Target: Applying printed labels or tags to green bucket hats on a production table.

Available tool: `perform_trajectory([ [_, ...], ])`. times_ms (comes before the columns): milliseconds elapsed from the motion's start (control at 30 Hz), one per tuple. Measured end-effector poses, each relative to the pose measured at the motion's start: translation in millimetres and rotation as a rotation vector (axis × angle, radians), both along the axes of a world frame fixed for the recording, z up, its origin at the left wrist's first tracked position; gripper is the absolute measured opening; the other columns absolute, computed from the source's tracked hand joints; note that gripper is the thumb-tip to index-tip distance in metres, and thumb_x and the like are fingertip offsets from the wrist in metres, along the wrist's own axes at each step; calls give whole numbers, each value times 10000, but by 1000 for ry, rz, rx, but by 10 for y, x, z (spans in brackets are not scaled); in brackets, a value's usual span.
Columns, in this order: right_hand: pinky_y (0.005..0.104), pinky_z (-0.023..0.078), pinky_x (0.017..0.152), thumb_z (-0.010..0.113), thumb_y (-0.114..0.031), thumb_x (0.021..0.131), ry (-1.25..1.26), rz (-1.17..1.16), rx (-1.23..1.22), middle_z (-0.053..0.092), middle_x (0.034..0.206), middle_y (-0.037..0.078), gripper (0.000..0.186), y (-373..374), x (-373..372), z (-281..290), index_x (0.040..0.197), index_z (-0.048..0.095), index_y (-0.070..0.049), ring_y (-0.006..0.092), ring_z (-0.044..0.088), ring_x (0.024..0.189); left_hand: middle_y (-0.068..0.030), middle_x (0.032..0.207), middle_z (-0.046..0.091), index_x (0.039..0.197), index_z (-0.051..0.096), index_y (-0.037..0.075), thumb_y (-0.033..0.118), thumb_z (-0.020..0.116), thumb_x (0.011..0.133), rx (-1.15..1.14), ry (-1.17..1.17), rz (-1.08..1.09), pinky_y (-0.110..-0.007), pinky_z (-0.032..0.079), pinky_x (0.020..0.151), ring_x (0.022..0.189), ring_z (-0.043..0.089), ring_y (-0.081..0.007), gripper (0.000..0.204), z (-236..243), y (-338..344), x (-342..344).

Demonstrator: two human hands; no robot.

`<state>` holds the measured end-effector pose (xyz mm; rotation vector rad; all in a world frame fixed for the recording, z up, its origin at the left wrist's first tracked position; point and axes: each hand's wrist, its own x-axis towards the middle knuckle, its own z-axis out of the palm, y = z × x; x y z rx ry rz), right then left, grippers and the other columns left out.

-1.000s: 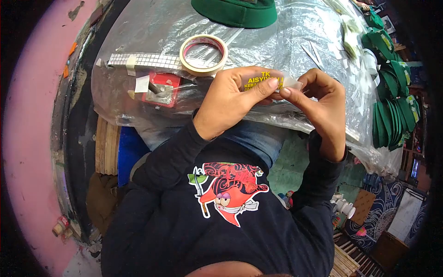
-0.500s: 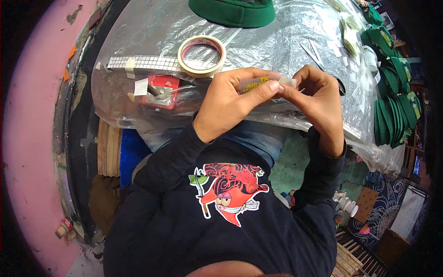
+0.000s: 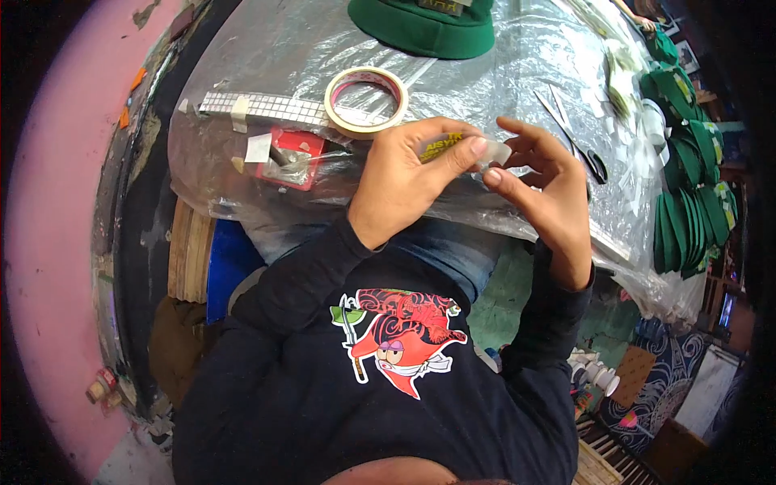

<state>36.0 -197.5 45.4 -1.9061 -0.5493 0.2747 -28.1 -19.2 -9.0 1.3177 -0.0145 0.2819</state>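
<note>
My left hand (image 3: 404,174) is closed on a small grey piece with yellow lettering (image 3: 439,148), pinched between thumb and fingers above the table. A whitish, translucent bit (image 3: 496,153) sticks out at the piece's right end; whether it is tape or film I cannot tell. Just right of it, my right hand (image 3: 548,182) is open, thumb and fingers apart, with nothing visible in it. Beyond my left hand lies a roll of cream tape (image 3: 356,128). A green brimmed hat (image 3: 424,36) sits at the table's far side.
Clear plastic sheeting covers the table (image 3: 477,93). A checkered strip (image 3: 279,107) and a red box with a metal part (image 3: 305,144) lie left. Black-handled scissors (image 3: 596,164) rest beyond my right hand. Stacked green fabric pieces (image 3: 683,230) are at the far right, beside white scraps.
My right hand has let go of the piece's whitish end and drawn back slightly, its fingers spreading. My left hand still holds the grey piece. The whole view has shifted a little.
</note>
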Motion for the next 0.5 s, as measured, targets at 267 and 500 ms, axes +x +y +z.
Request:
perform_trajectory([
  [267, 239, 488, 766, 759, 0, 874, -101, 80, 6, 724, 935, 90, 112, 29, -48, -8, 974, 747, 47, 122, 646, 837, -54, 972, 689, 1114, 649, -39, 121, 707, 963, 117, -87, 6, -272, 538, 793, 881, 653, -106, 228, -17, 10, -99],
  [500, 266, 495, 851, 753, -103, 912, 8, 140, 213, 717, 1077, 128, 394, 180, -171, -15, 1249, 606, 38, 153, 657, 971, -107, 1019, 695, 1177, 611, 11, 99, 777, 882, 494, -263, 334, -335, 565, 803, 943, 725, -201, 350, 262, 226, -490],
])
